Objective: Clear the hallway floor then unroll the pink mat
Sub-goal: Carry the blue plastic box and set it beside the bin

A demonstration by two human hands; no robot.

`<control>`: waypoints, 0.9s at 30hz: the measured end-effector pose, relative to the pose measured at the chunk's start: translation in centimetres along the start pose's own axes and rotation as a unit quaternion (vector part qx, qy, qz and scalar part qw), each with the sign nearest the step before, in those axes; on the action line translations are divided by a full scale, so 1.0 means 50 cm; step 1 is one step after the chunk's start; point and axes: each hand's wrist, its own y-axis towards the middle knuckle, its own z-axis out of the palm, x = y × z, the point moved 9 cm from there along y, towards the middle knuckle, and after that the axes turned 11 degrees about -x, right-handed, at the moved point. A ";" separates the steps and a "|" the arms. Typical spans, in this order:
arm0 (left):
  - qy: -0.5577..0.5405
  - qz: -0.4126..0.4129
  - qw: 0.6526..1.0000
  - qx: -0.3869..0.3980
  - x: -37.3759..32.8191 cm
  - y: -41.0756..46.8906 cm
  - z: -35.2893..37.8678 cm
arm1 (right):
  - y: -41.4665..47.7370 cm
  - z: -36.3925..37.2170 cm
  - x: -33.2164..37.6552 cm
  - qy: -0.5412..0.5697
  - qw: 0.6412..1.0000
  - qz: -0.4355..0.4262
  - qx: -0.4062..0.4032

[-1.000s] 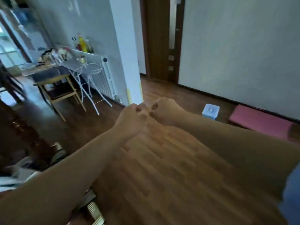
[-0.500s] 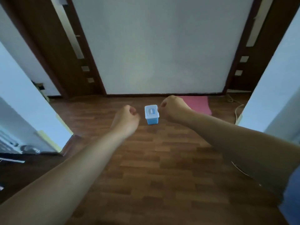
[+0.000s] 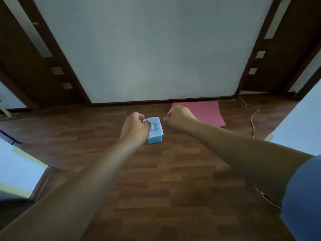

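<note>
A small blue plastic box (image 3: 155, 132) with a pale lid stands on the wooden hallway floor (image 3: 156, 188), a little in front of the far wall. The pink mat (image 3: 207, 112) lies folded flat against that wall, to the right of the box. Both my arms are stretched forward. My left hand (image 3: 134, 127) is a closed fist that overlaps the box's left edge in the view; I cannot tell whether it touches the box. My right hand (image 3: 179, 116) is also a closed fist, held to the right of the box and in front of the mat's left end.
Dark wooden doors (image 3: 33, 54) flank the pale wall (image 3: 147, 49) on both sides. A light cable (image 3: 252, 119) trails across the floor at the right, beside a white wall corner (image 3: 295, 126). Another white corner (image 3: 19, 164) juts in at the left.
The view has swung from the kitchen side to face the far wall. My fists, touching a second ago, have moved apart, and the box and mat now look closer.
</note>
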 end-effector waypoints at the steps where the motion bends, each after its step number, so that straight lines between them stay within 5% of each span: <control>1: -0.002 -0.010 1.000 -0.001 0.009 0.041 0.012 | 0.041 0.012 0.005 -0.001 1.000 0.005 0.005; 20: 0.010 -0.093 0.994 0.065 0.152 0.763 0.455 | 0.787 0.322 -0.068 -0.024 0.997 0.062 0.044; 27: 0.035 -0.140 0.988 0.051 0.349 0.931 0.704 | 0.992 0.561 -0.207 -0.036 0.995 0.074 0.065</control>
